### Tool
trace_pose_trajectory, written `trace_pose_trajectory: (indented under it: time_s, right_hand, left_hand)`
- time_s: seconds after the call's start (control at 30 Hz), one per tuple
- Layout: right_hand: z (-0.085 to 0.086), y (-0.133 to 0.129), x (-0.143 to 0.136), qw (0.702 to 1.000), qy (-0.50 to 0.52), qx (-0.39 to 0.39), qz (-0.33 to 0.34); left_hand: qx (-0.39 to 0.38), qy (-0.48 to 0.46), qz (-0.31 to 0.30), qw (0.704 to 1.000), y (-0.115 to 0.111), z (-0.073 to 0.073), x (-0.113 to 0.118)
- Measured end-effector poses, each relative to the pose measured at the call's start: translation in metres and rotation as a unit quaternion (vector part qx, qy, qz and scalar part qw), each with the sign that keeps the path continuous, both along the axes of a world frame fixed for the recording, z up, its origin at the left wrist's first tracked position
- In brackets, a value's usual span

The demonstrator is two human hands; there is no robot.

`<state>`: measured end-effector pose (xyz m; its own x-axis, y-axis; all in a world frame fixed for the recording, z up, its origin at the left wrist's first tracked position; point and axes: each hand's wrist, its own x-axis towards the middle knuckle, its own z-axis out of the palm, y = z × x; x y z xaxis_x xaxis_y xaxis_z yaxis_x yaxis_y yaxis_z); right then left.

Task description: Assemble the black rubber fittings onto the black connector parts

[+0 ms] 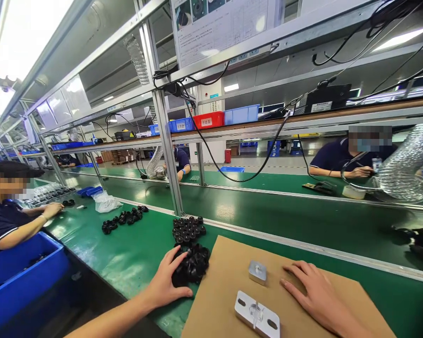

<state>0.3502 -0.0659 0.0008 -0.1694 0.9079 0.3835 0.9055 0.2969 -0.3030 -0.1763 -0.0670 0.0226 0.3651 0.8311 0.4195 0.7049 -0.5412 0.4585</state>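
Note:
My left hand (167, 279) is open beside a heap of small black parts (193, 265), its fingers spread along the heap's near left side. Behind that heap stand rows of similar round black parts (188, 230). My right hand (312, 293) rests open on a brown cardboard sheet (220, 286), fingers apart, holding nothing. To its left on the cardboard sits a small square metal block (257, 272) with a stub on top. Nearer to me lies a larger metal block (257, 314) with two oval slots and a round recess.
More black parts (125, 218) and a clear plastic bag (106, 202) lie on the green bench to the left. A co-worker (7, 206) sits there by a blue bin (24, 267). A metal post (167, 155) rises behind the parts. A flexible duct (409, 164) hangs at right.

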Motion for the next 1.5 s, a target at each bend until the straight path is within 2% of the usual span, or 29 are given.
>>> trace_pose_trajectory:
  time_s: [0.13, 0.27, 0.4, 0.53, 0.67, 0.77, 0.83, 0.9, 0.97, 1.0, 1.1, 1.17, 1.23, 1.3, 1.43, 1.5]
  right_hand:
    - [0.0, 0.002, 0.029, 0.998, -0.03, 0.001, -0.057]
    - [0.007, 0.003, 0.052, 0.996, -0.042, -0.019, -0.075]
    - [0.012, 0.003, 0.06, 0.995, -0.043, 0.0, -0.092]
    - [0.013, 0.007, 0.065, 0.991, -0.079, 0.048, -0.098]
    - [0.016, 0.013, 0.089, 0.988, -0.108, 0.073, -0.081]
    - [0.018, 0.016, 0.117, 0.991, -0.104, 0.058, -0.067]
    - [0.017, 0.016, 0.134, 0.993, -0.097, 0.041, -0.057]
    - [0.014, 0.015, 0.148, 0.994, -0.091, 0.026, -0.055]
    - [0.008, 0.014, 0.157, 0.995, -0.082, 0.022, -0.058]
    - [0.005, 0.014, 0.16, 0.995, -0.076, 0.022, -0.06]
    - [-0.001, 0.018, 0.164, 0.996, -0.062, 0.019, -0.066]
    - [0.0, 0.023, 0.162, 0.996, -0.061, 0.003, -0.067]
    - [0.006, 0.026, 0.155, 0.996, -0.061, -0.019, -0.064]
    - [0.015, 0.026, 0.146, 0.996, -0.06, -0.021, -0.068]
    - [0.033, 0.015, 0.128, 0.99, -0.058, 0.028, -0.122]
    - [0.038, 0.008, 0.122, 0.987, -0.057, 0.041, -0.146]
  left_hand:
    - [0.047, 0.019, 0.014, 0.999, 0.006, -0.004, 0.033]
    - [0.092, 0.055, 0.005, 0.994, 0.013, -0.002, 0.065]
    - [0.159, 0.094, -0.03, 0.982, 0.007, 0.005, 0.086]
    - [0.211, 0.139, -0.113, 0.961, -0.008, 0.011, 0.095]
    - [0.186, 0.144, -0.141, 0.962, -0.013, 0.016, 0.123]
    - [0.147, 0.129, -0.15, 0.969, -0.01, 0.021, 0.156]
    - [0.148, 0.123, -0.164, 0.968, -0.009, 0.023, 0.168]
    - [0.168, 0.127, -0.176, 0.962, -0.011, 0.023, 0.162]
    - [0.186, 0.128, -0.153, 0.962, -0.016, 0.018, 0.137]
    - [0.184, 0.122, -0.113, 0.969, -0.018, 0.014, 0.119]
    - [0.137, 0.05, 0.069, 0.987, -0.018, -0.002, 0.067]
    - [0.093, 0.007, 0.101, 0.99, -0.011, -0.011, 0.051]
    - [0.056, -0.003, 0.074, 0.996, 0.0, -0.015, 0.056]
    - [0.047, 0.012, 0.046, 0.998, 0.011, -0.014, 0.077]
    - [0.115, 0.032, 0.028, 0.992, 0.028, -0.001, 0.128]
    - [0.163, 0.059, -0.023, 0.985, 0.031, 0.008, 0.145]
